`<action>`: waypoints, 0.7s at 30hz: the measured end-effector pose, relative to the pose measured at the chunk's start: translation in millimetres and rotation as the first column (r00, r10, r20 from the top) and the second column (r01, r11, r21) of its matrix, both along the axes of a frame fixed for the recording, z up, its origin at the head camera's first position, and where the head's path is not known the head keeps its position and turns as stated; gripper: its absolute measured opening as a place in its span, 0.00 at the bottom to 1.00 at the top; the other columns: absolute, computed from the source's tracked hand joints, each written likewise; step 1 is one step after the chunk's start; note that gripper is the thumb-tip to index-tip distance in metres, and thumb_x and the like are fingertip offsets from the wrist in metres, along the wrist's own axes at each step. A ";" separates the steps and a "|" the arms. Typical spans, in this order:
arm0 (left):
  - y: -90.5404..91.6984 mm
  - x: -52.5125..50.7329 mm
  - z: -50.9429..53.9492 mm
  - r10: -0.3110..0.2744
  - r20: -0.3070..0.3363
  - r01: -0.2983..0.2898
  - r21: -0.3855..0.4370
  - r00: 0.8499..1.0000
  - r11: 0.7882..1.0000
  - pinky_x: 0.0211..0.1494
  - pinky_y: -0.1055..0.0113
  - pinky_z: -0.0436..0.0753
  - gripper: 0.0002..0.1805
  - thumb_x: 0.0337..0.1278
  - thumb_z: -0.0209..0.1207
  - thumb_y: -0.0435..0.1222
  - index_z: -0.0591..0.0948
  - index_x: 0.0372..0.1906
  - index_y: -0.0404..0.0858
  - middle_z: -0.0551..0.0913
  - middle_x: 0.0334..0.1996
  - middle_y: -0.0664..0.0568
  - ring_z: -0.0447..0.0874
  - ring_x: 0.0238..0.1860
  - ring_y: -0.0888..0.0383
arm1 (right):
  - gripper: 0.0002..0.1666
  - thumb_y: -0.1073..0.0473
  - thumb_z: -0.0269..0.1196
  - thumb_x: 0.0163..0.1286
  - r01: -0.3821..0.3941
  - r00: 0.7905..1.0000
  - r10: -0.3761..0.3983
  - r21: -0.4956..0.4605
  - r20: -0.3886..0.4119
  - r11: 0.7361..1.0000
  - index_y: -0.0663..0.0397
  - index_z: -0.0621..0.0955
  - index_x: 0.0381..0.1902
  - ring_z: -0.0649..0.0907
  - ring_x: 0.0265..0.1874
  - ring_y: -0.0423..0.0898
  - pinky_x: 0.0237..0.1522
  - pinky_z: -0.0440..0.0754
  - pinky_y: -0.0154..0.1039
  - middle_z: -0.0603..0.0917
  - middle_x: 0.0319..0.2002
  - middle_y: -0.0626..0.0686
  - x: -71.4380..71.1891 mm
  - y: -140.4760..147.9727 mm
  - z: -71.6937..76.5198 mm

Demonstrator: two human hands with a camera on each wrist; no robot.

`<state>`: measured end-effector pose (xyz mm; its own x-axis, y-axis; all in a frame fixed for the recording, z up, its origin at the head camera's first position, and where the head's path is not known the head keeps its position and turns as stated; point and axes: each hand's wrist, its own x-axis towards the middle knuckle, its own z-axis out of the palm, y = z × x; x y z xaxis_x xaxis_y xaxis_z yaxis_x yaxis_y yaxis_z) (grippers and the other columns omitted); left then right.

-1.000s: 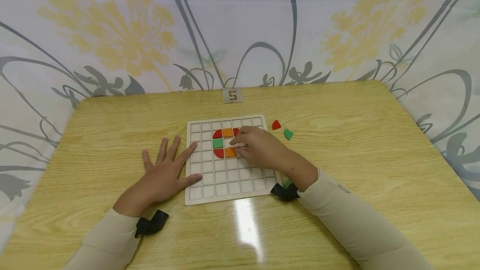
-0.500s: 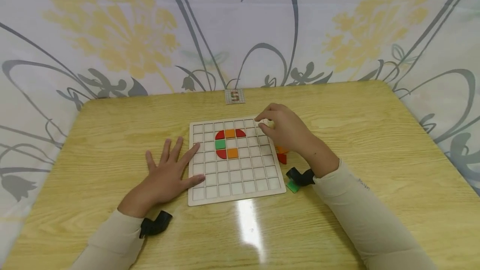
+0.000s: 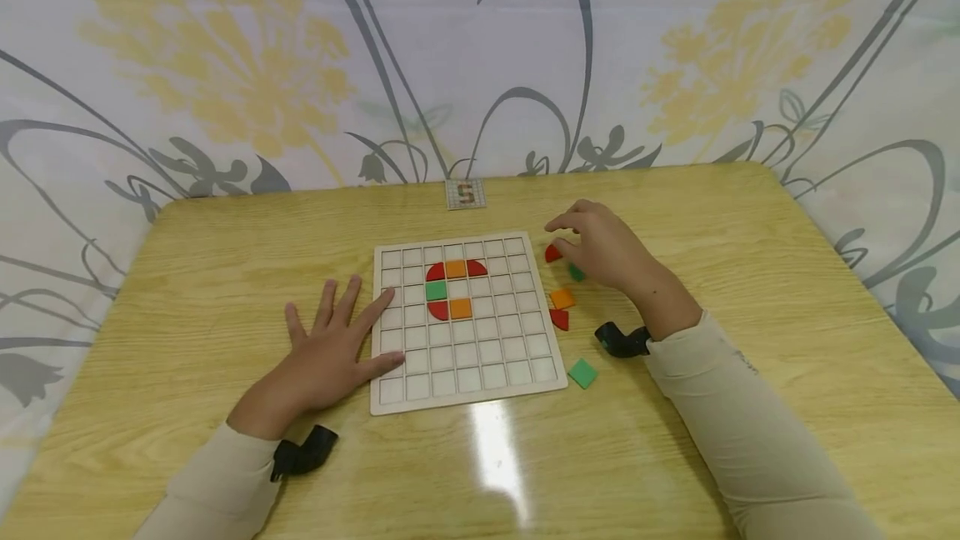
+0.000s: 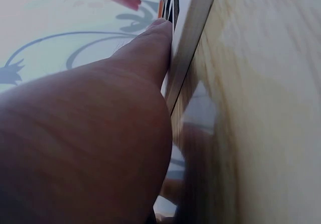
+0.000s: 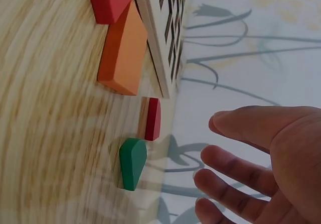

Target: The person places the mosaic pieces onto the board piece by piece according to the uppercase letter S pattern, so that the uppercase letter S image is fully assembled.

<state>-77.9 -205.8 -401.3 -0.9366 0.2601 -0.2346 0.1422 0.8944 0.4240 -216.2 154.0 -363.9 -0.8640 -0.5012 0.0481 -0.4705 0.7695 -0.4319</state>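
Note:
A pale wooden grid board (image 3: 465, 357) lies on the table. My left hand (image 3: 322, 357) is spread flat at its left side, thumb and index fingertip resting on the board's edge. Set into the grid are red rounded pieces (image 3: 476, 267), orange squares (image 3: 461, 308) and a green square (image 3: 437, 290). My right hand (image 3: 611, 248) hovers off the board's upper right, holding nothing, fingers loosely bent. Below it lie a red rounded piece (image 5: 153, 119) and a green rounded piece (image 5: 133, 163), the green one partly hidden by the hand in the head view.
An orange square (image 3: 562, 298), a red rounded piece (image 3: 559, 319) and a green square (image 3: 582, 373) lie along the board's right side. A small card with an S-shaped pattern (image 3: 466, 193) lies behind the board. A flower-patterned cloth (image 3: 480, 65) hangs beyond the table.
My right hand has left the grid and moved right, over the loose red and green pieces. A red rounded piece now shows plainly at the top right of the pattern. My left hand stays put.

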 end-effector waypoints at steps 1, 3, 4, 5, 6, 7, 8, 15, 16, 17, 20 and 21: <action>-0.2 0.4 -0.7 0.000 0.000 0.000 0.001 1.000 1.000 0.64 0.25 0.16 0.48 0.63 0.51 0.68 0.46 0.81 0.59 0.30 0.81 0.41 0.18 0.79 0.35 | 0.16 0.63 0.61 0.73 -0.002 1.000 0.002 0.005 0.009 1.000 0.62 0.84 0.56 0.79 0.44 0.55 0.47 0.80 0.49 0.81 0.51 0.62 -0.1 0.7 -0.6; -0.4 0.7 -1.5 -0.002 -0.005 0.002 -0.004 1.000 1.000 0.64 0.24 0.17 0.48 0.63 0.50 0.68 0.45 0.81 0.59 0.30 0.81 0.41 0.19 0.79 0.35 | 0.17 0.63 0.60 0.73 -0.008 1.000 0.008 0.015 0.025 1.000 0.62 0.84 0.56 0.79 0.43 0.54 0.46 0.79 0.48 0.81 0.50 0.62 -0.6 1.2 -1.7; -0.3 0.9 -1.6 -0.003 -0.006 0.003 -0.004 1.000 1.000 0.64 0.24 0.17 0.48 0.63 0.50 0.68 0.45 0.81 0.59 0.30 0.81 0.41 0.19 0.79 0.35 | 0.17 0.63 0.60 0.73 -0.012 0.999 0.011 0.018 0.033 1.000 0.61 0.83 0.57 0.79 0.42 0.54 0.46 0.79 0.48 0.81 0.50 0.62 -0.9 1.4 -2.3; -0.4 1.0 -1.9 -0.004 -0.004 0.004 -0.004 1.000 1.000 0.64 0.24 0.17 0.48 0.63 0.50 0.68 0.45 0.81 0.59 0.30 0.81 0.41 0.18 0.79 0.35 | 0.17 0.63 0.60 0.74 -0.015 0.999 0.014 0.024 0.044 1.000 0.61 0.83 0.57 0.79 0.42 0.54 0.45 0.79 0.47 0.81 0.49 0.62 -1.5 1.7 -3.5; -0.3 1.1 -2.2 -0.005 -0.003 0.005 -0.003 1.000 1.000 0.64 0.24 0.17 0.48 0.64 0.50 0.68 0.45 0.81 0.59 0.30 0.81 0.41 0.18 0.79 0.35 | 0.17 0.63 0.60 0.74 -0.019 0.998 0.017 0.026 0.056 0.999 0.61 0.83 0.58 0.78 0.41 0.53 0.45 0.79 0.47 0.81 0.49 0.62 -2.1 2.2 -5.2; -0.3 1.0 -2.0 -0.004 -0.002 0.004 -0.002 1.000 1.000 0.64 0.24 0.17 0.48 0.64 0.50 0.68 0.45 0.81 0.59 0.30 0.81 0.41 0.18 0.79 0.35 | 0.17 0.63 0.59 0.74 -0.020 0.997 0.018 0.029 0.070 0.999 0.61 0.83 0.58 0.78 0.41 0.53 0.44 0.78 0.47 0.81 0.49 0.62 -3.0 2.4 -6.0; -0.3 0.9 -1.8 -0.005 -0.002 0.005 -0.002 1.000 1.000 0.64 0.24 0.17 0.48 0.63 0.51 0.68 0.46 0.81 0.59 0.30 0.81 0.41 0.18 0.79 0.35 | 0.18 0.63 0.59 0.74 -0.020 0.996 0.017 0.030 0.086 0.999 0.60 0.83 0.59 0.78 0.41 0.53 0.44 0.78 0.46 0.80 0.49 0.62 -3.9 2.9 -7.1; 0.4 -0.1 -1.3 -0.002 0.000 0.002 0.001 1.000 1.000 0.64 0.25 0.17 0.48 0.63 0.51 0.68 0.46 0.81 0.59 0.30 0.81 0.42 0.18 0.79 0.35 | 0.20 0.63 0.59 0.74 -0.016 0.986 0.012 0.018 0.168 1.000 0.59 0.81 0.61 0.75 0.34 0.49 0.38 0.75 0.42 0.80 0.48 0.60 -7.6 6.7 -13.6; 0.2 -0.1 -1.4 -0.002 0.000 0.002 0.001 1.000 1.000 0.64 0.25 0.17 0.48 0.63 0.51 0.68 0.46 0.81 0.59 0.30 0.81 0.42 0.18 0.79 0.35 | 0.20 0.64 0.59 0.73 -0.017 0.985 0.014 0.015 0.169 1.000 0.59 0.81 0.61 0.75 0.34 0.49 0.37 0.75 0.41 0.80 0.48 0.60 -8.0 7.0 -14.3; 0.0 -0.1 -1.6 -0.002 0.001 0.002 0.000 1.000 1.000 0.64 0.25 0.17 0.48 0.63 0.51 0.68 0.46 0.81 0.59 0.30 0.81 0.42 0.18 0.79 0.35 | 0.20 0.64 0.59 0.73 -0.019 0.986 0.016 0.014 0.168 1.000 0.59 0.81 0.61 0.75 0.34 0.49 0.37 0.74 0.41 0.80 0.48 0.60 -8.4 7.3 -15.1; -0.6 0.1 -2.3 -0.002 0.000 0.002 -0.002 1.000 1.000 0.64 0.24 0.17 0.48 0.63 0.50 0.68 0.46 0.81 0.59 0.30 0.81 0.41 0.18 0.79 0.35 | 0.20 0.65 0.60 0.73 -0.022 0.985 0.021 0.003 0.169 1.000 0.60 0.82 0.61 0.75 0.33 0.49 0.37 0.74 0.41 0.80 0.47 0.61 -9.5 7.9 -16.6; -0.8 0.2 -2.5 -0.002 -0.002 0.002 -0.003 1.000 1.000 0.64 0.24 0.17 0.48 0.63 0.50 0.68 0.45 0.81 0.60 0.30 0.81 0.41 0.18 0.79 0.35 | 0.20 0.65 0.60 0.73 -0.023 0.985 0.022 0.001 0.170 1.000 0.60 0.82 0.61 0.75 0.33 0.49 0.37 0.75 0.41 0.80 0.47 0.61 -9.7 8.0 -17.0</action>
<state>-77.7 -206.6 -403.9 -0.9366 0.2614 -0.2336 0.1450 0.8955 0.4208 -225.9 162.0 -381.0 -0.8481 -0.5205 -0.0993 -0.4078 0.7607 -0.5050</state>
